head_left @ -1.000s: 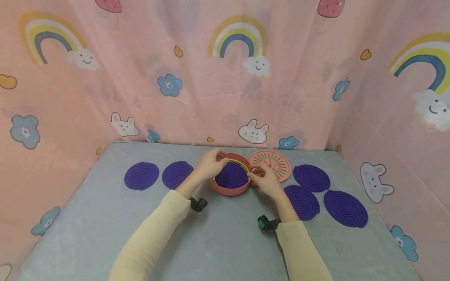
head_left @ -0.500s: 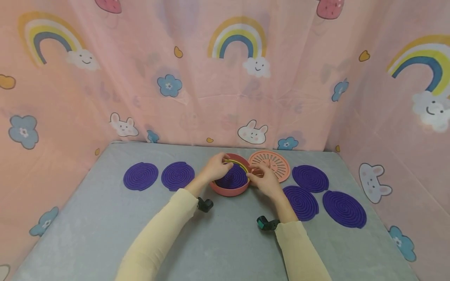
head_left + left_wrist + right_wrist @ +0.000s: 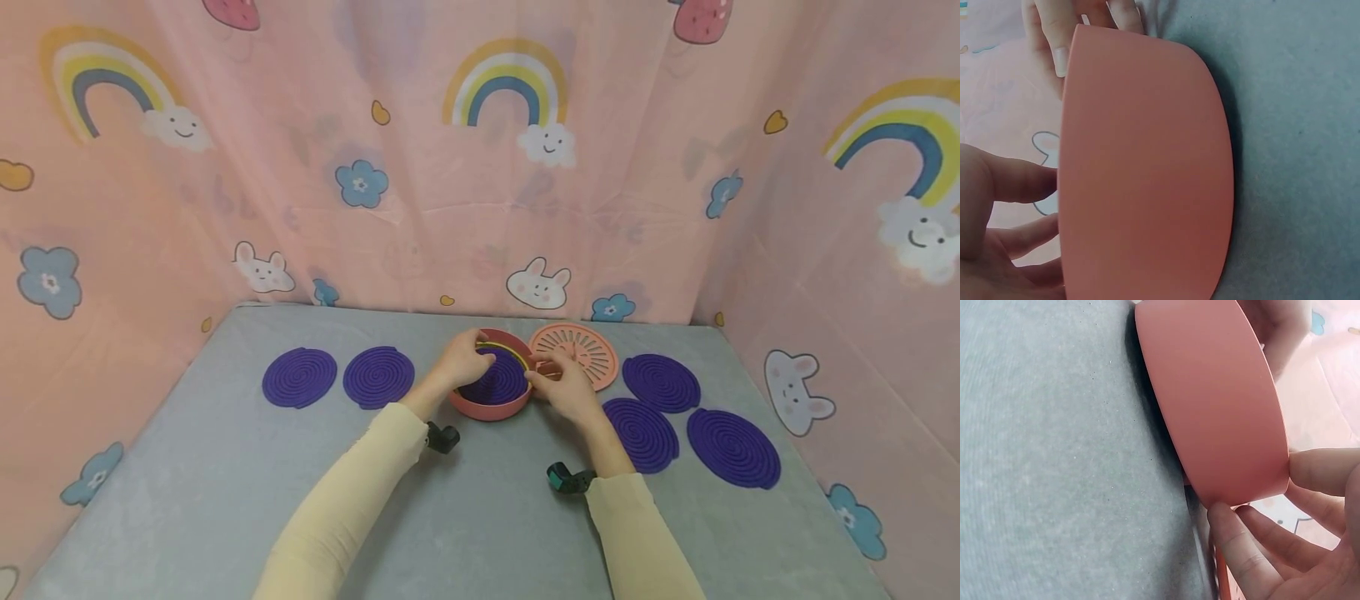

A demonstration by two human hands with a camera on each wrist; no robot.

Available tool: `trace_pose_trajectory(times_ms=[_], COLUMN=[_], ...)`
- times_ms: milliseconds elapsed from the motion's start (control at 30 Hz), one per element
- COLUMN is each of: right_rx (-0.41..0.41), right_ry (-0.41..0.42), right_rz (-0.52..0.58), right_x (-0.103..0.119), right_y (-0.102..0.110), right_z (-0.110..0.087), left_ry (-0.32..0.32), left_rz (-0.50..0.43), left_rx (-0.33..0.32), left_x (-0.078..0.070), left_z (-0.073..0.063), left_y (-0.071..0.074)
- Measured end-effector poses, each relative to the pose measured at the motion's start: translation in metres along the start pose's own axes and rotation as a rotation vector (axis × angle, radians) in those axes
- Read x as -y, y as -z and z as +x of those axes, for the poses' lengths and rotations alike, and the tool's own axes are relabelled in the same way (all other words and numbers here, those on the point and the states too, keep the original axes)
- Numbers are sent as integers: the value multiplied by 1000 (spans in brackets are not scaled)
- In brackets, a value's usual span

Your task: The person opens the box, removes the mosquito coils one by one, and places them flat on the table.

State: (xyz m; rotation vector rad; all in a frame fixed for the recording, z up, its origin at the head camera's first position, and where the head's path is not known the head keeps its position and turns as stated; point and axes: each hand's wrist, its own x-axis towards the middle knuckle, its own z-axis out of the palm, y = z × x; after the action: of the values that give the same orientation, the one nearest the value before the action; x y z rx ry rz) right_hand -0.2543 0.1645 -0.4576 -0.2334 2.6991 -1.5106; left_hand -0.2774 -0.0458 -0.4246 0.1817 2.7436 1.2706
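A round terracotta-pink mosquito coil holder (image 3: 491, 411) sits on the table with a purple mosquito coil (image 3: 491, 385) inside it. A thin yellow ring (image 3: 514, 351) runs along the inner wall above the coil. My left hand (image 3: 459, 362) reaches over the holder's left side, its thumb and fingers at the ring's far left part. In the left wrist view the holder's wall hides those fingertips. My right hand (image 3: 567, 387) grips the right rim, thumb (image 3: 1325, 470) at the top edge and fingers against the outer wall.
Behind the right hand lies the slotted pink lid (image 3: 592, 354). Two purple coils (image 3: 300, 377) lie to the left on the grey table (image 3: 480, 517), and three more purple coils (image 3: 735, 448) to the right. A patterned pink curtain (image 3: 420, 233) closes off the back and sides.
My left hand has moved right and inward over the holder, its thumb now overlapping the coil. The right hand keeps its place at the rim.
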Motion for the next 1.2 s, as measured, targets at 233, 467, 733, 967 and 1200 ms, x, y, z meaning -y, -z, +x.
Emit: trace_pose_trajectory(times_ms=[233,467,733,967,1200], right_rx=[-13,-8,-5,-9,-2], right_ry=[-13,-19,-29,-29,-25], right_rz=[-1,3,9,-1,12], right_x=[-1,0,1,0,0], right_y=[-1,0,0,-1,0], right_z=[2,1,0,1,1], left_ry=[-34,-27,-64,-18,-52], left_rz=[-35,-82,-132,-190,-140], left_rx=[-67,-68,-78,-11,62], left_x=[1,3,3,10,8], left_z=[-1,-1,-5,-3,-5], left_y=[4,10,11,11,10])
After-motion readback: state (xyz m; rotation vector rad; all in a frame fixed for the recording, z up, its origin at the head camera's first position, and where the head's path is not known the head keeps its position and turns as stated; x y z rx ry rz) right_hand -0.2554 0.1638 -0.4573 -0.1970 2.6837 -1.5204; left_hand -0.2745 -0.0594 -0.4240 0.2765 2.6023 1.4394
